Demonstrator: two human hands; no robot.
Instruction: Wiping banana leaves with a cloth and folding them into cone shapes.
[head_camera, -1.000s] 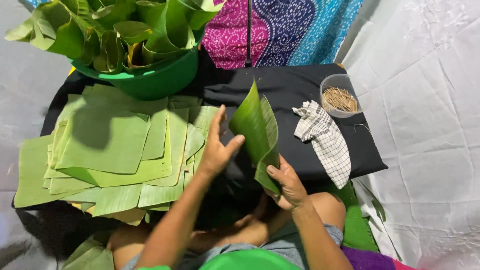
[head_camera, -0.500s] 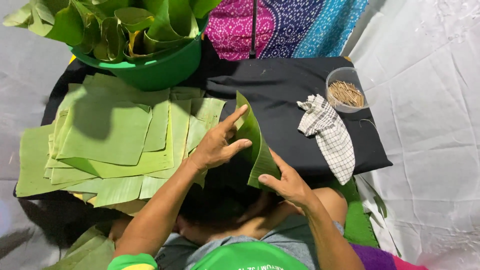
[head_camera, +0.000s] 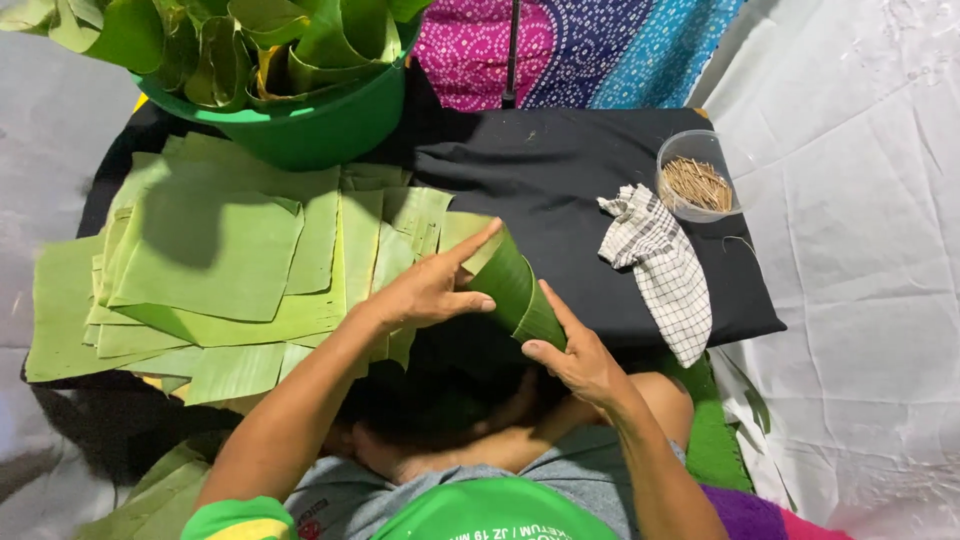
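A green banana leaf piece is curled into a cone-like roll between both my hands, low over the black cloth. My left hand grips its upper left side, index finger stretched along the top edge. My right hand pinches the lower right end with fingers and thumb. Just left lies a stack of flat cut banana leaf sheets.
A green basin full of rolled leaves stands at the back left. A clear bowl of small wooden picks and a checked cloth lie to the right. White sheeting surrounds the black cloth.
The leaf stood open and upright a second ago. Both hands have folded it down and curled it tighter into a roll, lower over the cloth.
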